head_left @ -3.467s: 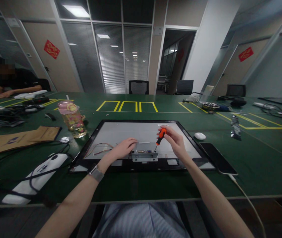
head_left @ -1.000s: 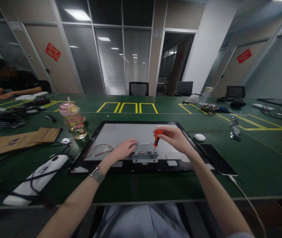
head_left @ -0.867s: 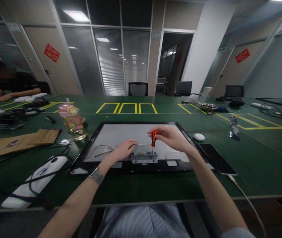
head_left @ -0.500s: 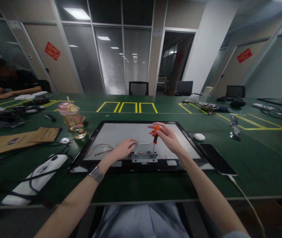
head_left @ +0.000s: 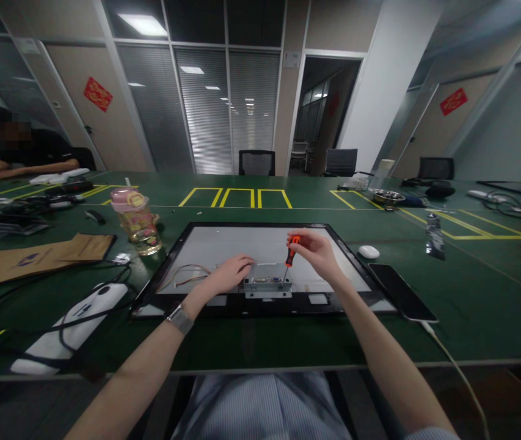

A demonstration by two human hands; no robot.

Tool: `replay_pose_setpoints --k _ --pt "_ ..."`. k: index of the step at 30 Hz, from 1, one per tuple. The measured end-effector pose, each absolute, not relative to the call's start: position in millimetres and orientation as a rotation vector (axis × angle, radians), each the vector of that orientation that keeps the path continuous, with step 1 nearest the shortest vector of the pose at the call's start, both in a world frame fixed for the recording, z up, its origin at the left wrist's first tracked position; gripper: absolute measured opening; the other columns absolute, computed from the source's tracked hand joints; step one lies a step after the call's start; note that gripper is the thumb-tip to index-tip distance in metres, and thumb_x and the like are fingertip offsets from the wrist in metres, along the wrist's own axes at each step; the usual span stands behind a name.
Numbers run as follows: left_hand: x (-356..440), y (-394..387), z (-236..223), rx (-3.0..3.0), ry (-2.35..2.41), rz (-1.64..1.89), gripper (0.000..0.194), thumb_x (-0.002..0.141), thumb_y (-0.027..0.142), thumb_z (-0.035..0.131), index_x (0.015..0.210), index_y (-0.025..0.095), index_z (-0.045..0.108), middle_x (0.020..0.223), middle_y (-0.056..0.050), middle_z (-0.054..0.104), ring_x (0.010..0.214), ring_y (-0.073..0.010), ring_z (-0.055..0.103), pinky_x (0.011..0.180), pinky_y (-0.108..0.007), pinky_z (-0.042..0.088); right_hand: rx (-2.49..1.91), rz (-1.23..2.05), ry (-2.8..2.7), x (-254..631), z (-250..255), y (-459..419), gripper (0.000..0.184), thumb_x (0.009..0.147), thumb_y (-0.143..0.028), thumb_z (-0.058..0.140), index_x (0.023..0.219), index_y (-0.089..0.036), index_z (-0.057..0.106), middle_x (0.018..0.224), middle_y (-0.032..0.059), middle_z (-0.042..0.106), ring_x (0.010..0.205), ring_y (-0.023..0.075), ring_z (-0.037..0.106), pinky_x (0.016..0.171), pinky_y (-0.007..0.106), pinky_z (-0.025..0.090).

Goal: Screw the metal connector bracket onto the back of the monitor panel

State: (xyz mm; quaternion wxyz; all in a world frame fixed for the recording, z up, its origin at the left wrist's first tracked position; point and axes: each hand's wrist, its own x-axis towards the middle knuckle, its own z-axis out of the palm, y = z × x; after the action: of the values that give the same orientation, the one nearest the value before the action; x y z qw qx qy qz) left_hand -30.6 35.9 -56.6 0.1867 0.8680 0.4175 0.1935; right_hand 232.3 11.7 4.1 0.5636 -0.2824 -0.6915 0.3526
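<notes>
My right hand (head_left: pixel 316 249) grips an orange and black screwdriver (head_left: pixel 292 250), tilted, its shaft pointing down to the right part of a small metal bracket with connector ports (head_left: pixel 267 288). Whether the tip sits in a screw is too small to tell. On the bracket's left edge rests my left hand (head_left: pixel 231 272), fingers stretched out and holding nothing. Under both hands lies a flat display panel (head_left: pixel 233 238) with a pale back and a black frame. Thin wires (head_left: pixel 184 275) run over the panel beside my left hand.
A pink-topped bottle (head_left: pixel 136 220), brown paper bag (head_left: pixel 35 260) and white power strip (head_left: pixel 74 324) with black cables lie at left. At right are a phone (head_left: pixel 402 292) on a cable and a white case (head_left: pixel 369 252). Another person (head_left: pixel 26 146) sits far left.
My right hand has shifted slightly right, and the screwdriver's handle leans further that way. My left hand stays on the bracket. The whole view has moved a little.
</notes>
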Motion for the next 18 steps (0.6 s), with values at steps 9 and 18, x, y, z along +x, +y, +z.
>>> replay_pose_setpoints --k 9,18 --pt "-30.3 35.4 -55.3 2.453 1.168 0.537 0.038 0.096 0.032 0.033 0.119 0.015 0.058 0.126 -0.008 0.057 0.115 -0.0191 0.054 0.106 -0.033 0.037 -0.63 0.879 -1.678 227.0 10.1 1.0 0.03 0.091 -0.035 0.052 0.116 -0.025 0.064 0.106 0.0074 0.066 0.092 0.0204 0.066 0.085 0.041 0.052" --pt "-31.3 38.2 -58.2 2.459 1.15 0.539 0.037 0.096 0.032 0.033 0.119 0.016 0.058 0.127 -0.008 0.057 0.116 -0.0188 0.053 0.106 -0.032 0.037 -0.7 0.687 -1.629 223.2 7.3 0.9 0.019 0.084 -0.036 0.061 0.096 -0.024 0.07 0.092 0.0051 0.064 0.084 0.0186 0.062 0.079 0.036 0.053"
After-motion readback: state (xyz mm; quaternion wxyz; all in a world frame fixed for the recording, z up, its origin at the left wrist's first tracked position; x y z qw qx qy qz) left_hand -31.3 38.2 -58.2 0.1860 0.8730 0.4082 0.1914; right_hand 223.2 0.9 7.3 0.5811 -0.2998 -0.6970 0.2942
